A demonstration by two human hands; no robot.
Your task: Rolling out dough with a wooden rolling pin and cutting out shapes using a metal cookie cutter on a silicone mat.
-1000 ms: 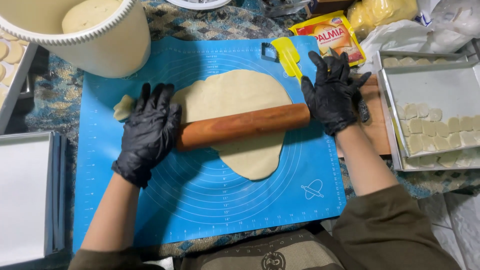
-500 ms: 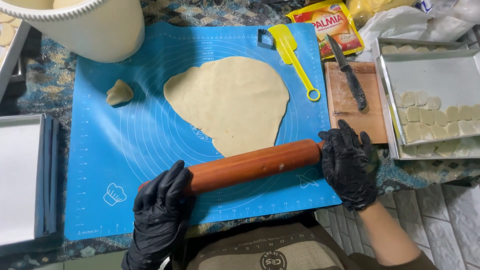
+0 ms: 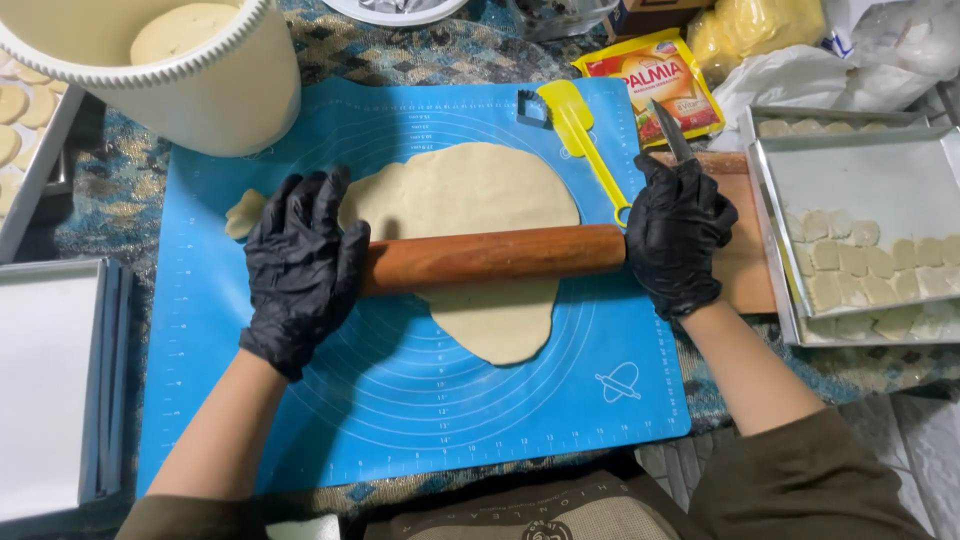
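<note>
Overhead view of a blue silicone baking mat (image 3: 400, 400) spread on a patterned counter (image 3: 400, 50). A sheet of pale rolled-out dough (image 3: 470, 200) lies on the middle of the mat, and a reddish-brown wooden rolling pin (image 3: 495, 256) lies across it from left to right. The left hand (image 3: 300, 265), in a black glove, rests flat with fingers spread over the left end of the pin. The right hand (image 3: 680, 235), also gloved in black, is curled over the right end, at the mat's right edge.

A small lump of dough (image 3: 243, 212) sits on the mat just left of the left hand. At the far edge of the mat lie a small metal cookie cutter (image 3: 533, 108) and a yellow plastic scraper (image 3: 585, 140). A large cream plastic bucket (image 3: 190, 90) stands at far left. To the right, a wooden cutting board (image 3: 745, 270) carries a knife (image 3: 672, 132), and beyond it a metal baking tray (image 3: 860, 180) holds rows of cut dough pieces (image 3: 870, 270).
</note>
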